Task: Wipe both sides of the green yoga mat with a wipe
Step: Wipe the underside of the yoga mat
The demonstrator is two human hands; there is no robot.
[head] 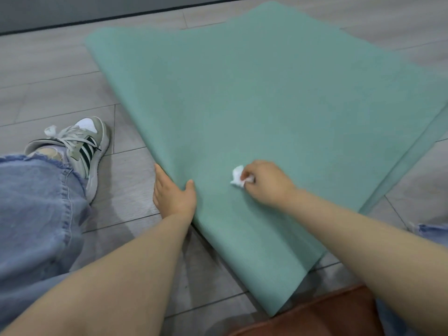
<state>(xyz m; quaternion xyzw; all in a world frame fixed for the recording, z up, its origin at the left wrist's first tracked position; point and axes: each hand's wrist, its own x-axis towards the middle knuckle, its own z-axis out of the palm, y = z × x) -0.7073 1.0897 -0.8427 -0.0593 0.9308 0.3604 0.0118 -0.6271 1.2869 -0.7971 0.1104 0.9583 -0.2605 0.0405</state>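
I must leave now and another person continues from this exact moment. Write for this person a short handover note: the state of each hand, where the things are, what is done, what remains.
Left hand: grips the near left edge of the mat, thumb on top, fingers under the edge.
Right hand: pinches a crumpled white wipe and presses it on the mat's near part.
Mat: lies on the grey floor; its right side appears to be folded over a lower layer.
Done: cannot tell how much is wiped; no wet trace shows.
Left: finish this face, then turn the mat and wipe the other side.
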